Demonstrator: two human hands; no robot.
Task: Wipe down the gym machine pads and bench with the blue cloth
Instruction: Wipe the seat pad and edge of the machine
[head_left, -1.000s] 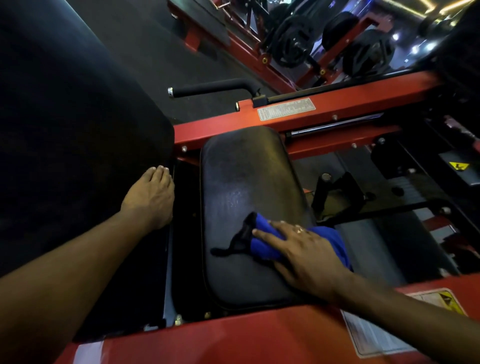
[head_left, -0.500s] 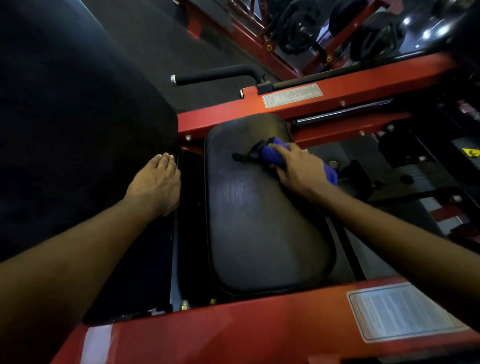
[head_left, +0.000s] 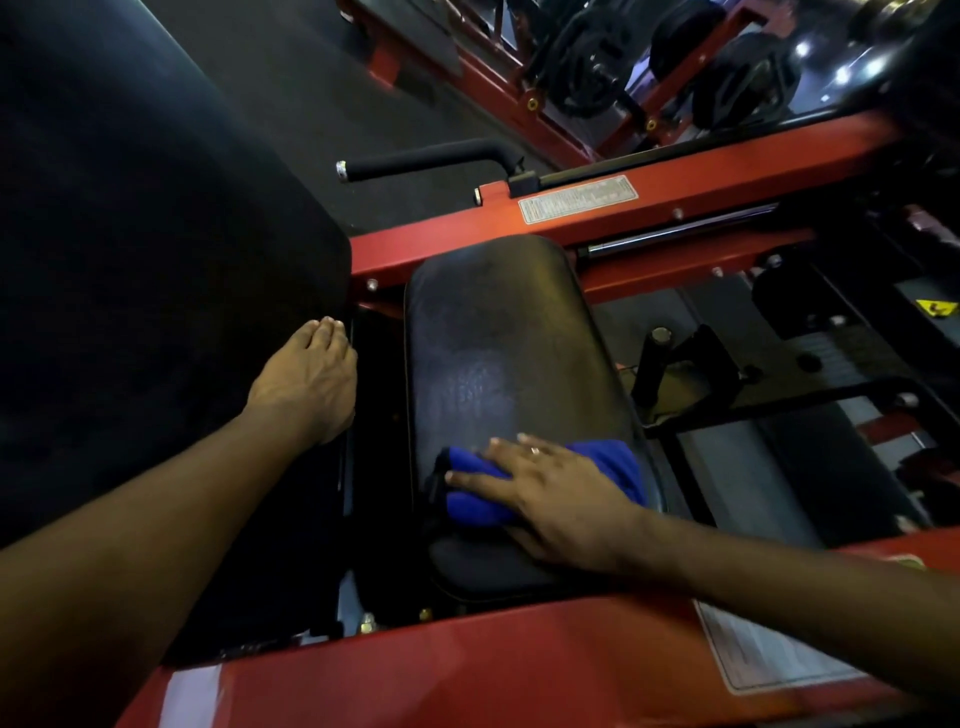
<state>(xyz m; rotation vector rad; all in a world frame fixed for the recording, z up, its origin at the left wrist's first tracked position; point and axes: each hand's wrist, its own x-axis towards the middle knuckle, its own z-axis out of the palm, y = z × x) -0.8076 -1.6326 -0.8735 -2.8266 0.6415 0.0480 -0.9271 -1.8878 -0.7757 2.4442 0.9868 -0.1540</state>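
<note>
Now right hand (head_left: 561, 499), fingers flat and spread, presses cloth (head_left: 608, 462) on pad's (head_left: 498, 338) near end. Left hand (head_left: 306, 384), fingers straight, rests on big pad (head_left: 156, 260) left of pad. Best: even pressure, overlapping strokes, cover pad's edges.

two black pads (head_left: 509, 338) (head_left: 130, 260), one blue cloth (head_left: 475, 506), two hands (head_left: 306, 387) (head_left: 563, 501), one padded handle (head_left: 431, 157).
</note>
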